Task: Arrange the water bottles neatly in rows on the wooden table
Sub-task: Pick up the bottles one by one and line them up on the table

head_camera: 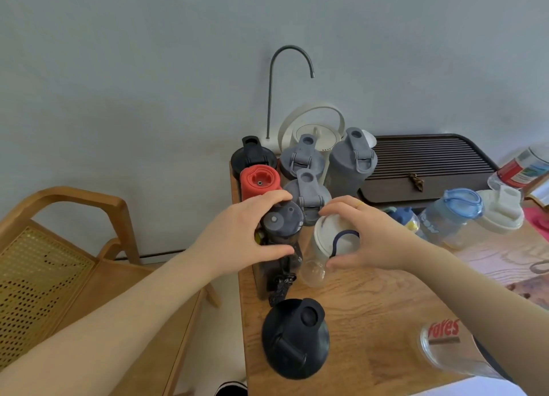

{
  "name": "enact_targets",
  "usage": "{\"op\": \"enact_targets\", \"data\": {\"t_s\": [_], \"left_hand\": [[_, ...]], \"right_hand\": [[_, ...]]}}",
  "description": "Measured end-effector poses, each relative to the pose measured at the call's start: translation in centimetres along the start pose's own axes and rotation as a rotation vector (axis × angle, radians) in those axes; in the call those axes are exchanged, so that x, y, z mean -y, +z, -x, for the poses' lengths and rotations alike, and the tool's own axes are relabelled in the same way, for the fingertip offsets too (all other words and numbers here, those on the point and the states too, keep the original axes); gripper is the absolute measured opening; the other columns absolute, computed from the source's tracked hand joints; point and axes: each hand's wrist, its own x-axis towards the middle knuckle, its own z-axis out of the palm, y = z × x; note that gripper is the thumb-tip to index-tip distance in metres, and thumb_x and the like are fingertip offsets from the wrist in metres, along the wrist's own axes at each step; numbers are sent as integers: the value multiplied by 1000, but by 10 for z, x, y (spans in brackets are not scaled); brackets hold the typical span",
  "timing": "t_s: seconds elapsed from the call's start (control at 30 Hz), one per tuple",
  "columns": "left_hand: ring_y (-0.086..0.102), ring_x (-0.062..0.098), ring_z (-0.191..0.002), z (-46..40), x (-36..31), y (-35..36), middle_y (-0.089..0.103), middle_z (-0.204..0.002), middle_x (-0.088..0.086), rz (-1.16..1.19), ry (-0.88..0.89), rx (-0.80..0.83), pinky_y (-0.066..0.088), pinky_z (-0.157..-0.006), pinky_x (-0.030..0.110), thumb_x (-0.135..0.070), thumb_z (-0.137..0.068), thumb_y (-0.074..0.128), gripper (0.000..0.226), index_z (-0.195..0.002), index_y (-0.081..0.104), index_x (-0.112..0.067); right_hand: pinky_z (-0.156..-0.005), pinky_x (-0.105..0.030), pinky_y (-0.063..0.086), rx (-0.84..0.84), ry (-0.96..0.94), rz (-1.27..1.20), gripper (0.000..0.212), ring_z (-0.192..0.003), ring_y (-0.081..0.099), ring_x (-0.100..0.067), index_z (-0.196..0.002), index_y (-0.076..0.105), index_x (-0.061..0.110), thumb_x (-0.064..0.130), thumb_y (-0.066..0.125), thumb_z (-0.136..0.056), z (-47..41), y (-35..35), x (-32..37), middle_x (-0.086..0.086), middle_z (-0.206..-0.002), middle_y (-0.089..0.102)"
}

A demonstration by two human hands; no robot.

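My left hand (237,235) grips the top of a dark smoky bottle (282,226) with a grey lid, upright near the left edge of the wooden table (356,306). My right hand (371,238) grips a clear bottle (329,241) with a white lid and a dark loop, right beside it. Behind them stand a red-lidded bottle (260,183), a black-lidded bottle (252,156) and three grey-lidded bottles (303,158) in rows. A black-lidded bottle (295,339) stands nearest me.
A blue-lidded clear bottle (451,214), a white-lidded one (500,211), a small blue one (405,217) and a red-labelled one (520,167) sit at the right. A clear bottle with red print (445,345) lies near the front. Dark slatted tray (430,164), kettle and tap behind. Wooden chair (59,247) on the left.
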Motion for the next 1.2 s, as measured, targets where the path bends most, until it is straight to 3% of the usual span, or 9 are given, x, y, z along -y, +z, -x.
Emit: {"op": "enact_targets", "data": {"t_s": [0.13, 0.3, 0.53, 0.67, 0.73, 0.8, 0.9, 1.03, 1.2], "left_hand": [[41, -12, -105, -4, 6, -7, 40, -111, -37, 73, -13, 47, 36, -83, 1, -30, -71, 75, 66, -125, 39, -39], [42, -11, -105, -2, 7, -3, 40, -111, -36, 94, -6, 40, 35, -81, 0, -29, -71, 74, 65, -121, 35, -44], [27, 0, -128, 10, 4, 4, 31, -142, -13, -86, -12, -7, 28, -107, 22, -36, -76, 68, 75, -138, 27, -30], [40, 20, -118, 24, -12, 8, 39, -127, 6, -411, 393, -434, 28, -105, 19, -26, -83, 57, 38, -117, 45, -14], [49, 19, -103, 32, -21, 14, 48, -113, 7, -457, 595, -418, 40, -95, 22, -22, -87, 55, 23, -106, 49, -12], [58, 13, -85, 43, -27, 24, 62, -98, 3, -458, 631, -227, 49, -74, 18, -28, -87, 54, 20, -101, 53, -14], [62, 8, -69, 63, -39, 42, 65, -90, -5, -438, 331, 15, 47, -52, 16, -49, -81, 49, 39, -102, 59, -18], [51, 11, -105, 85, -50, 66, 40, -128, -12, -438, -283, 288, 50, -79, 27, -73, -68, 52, 82, -133, 30, -29], [40, 19, -123, 95, -67, 102, 25, -144, -8, -369, -442, 245, 48, -91, 35, -66, -63, 65, 99, -139, 13, -28]], "right_hand": [[-88, -35, 48, -20, -44, 97, 73, -102, 55, -16, -125, 42, 28, 51, 73, -63, 3, 7, 5, 9, -127, 41], [-89, -38, 48, -17, -75, 96, 74, -105, 55, -17, -128, 41, 27, 51, 72, -66, 1, 15, 14, 8, -129, 42], [-92, -37, 48, 2, -64, 78, 84, -109, 54, -18, -135, 29, 30, 57, 70, -66, 3, 13, 9, 9, -139, 30], [-96, -39, 46, 0, -42, 149, 97, -119, 50, -19, -142, 17, 31, 69, 61, -64, 6, 11, 5, 9, -149, 20], [-99, -39, 45, -48, -79, 166, 102, -127, 43, -17, -144, 16, 30, 77, 52, -61, 9, 7, 6, 8, -152, 19], [-100, -42, 44, -139, -122, 83, 96, -130, 40, -16, -143, 22, 28, 77, 43, -62, 14, 1, 7, 6, -150, 25], [-96, -44, 46, -266, -188, 35, 83, -125, 45, -15, -137, 35, 25, 72, 41, -68, 24, -5, 5, 6, -145, 34], [-87, -43, 50, -313, -211, 78, 68, -110, 56, -19, -128, 46, 25, 66, 42, -74, 35, -6, 2, 7, -140, 41], [-88, -42, 50, -266, -220, 90, 47, -110, 55, -18, -123, 52, 20, 46, 54, -83, 62, -2, -13, 4, -137, 44]]}}
